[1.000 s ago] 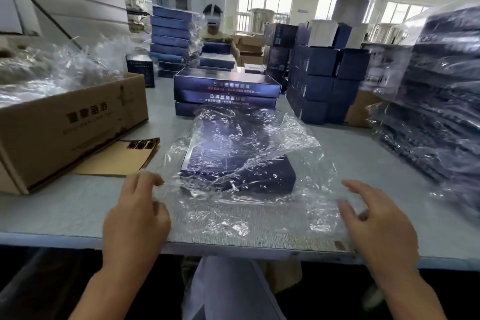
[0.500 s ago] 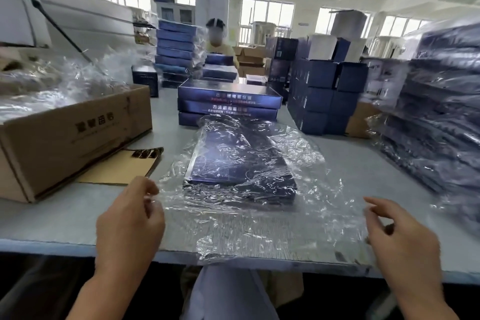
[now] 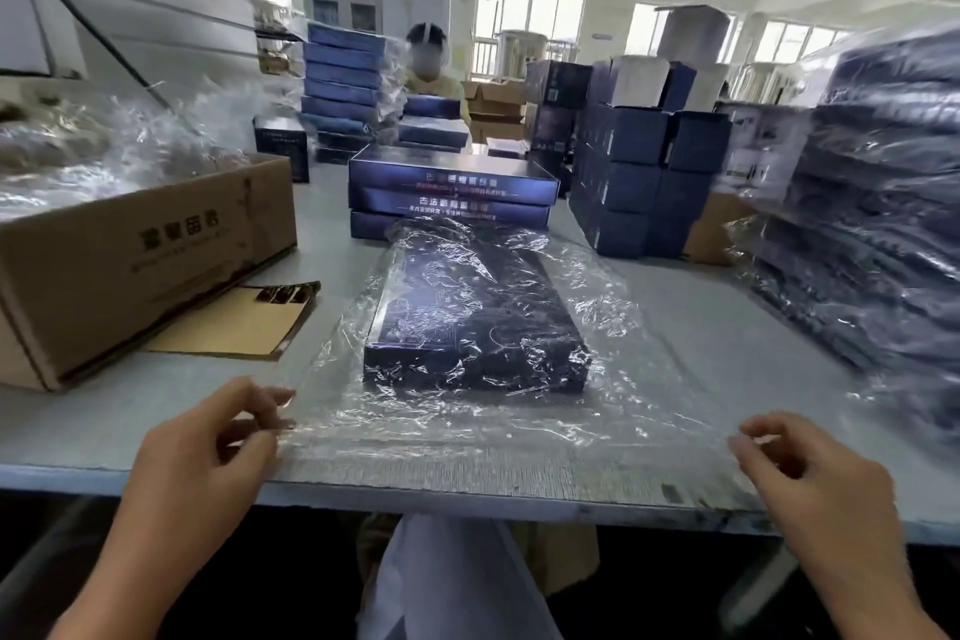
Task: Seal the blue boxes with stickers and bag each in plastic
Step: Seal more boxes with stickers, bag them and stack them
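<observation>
L hand [image 3: 208, 452], R hand [image 3: 821, 478] pinch bag [image 3: 467, 437] edge, blue box [image 3: 478, 327] inside.

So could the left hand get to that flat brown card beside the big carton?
Probably yes: the flat brown card lies just beyond the left hand with bare table between, though that hand pinches the plastic bag and must let go first.

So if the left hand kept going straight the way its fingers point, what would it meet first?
The left hand pinches the crinkled clear plastic bag. Going on, forward and rightward, it would probably meet the flat dark blue box inside it, though depth is unclear.
</observation>
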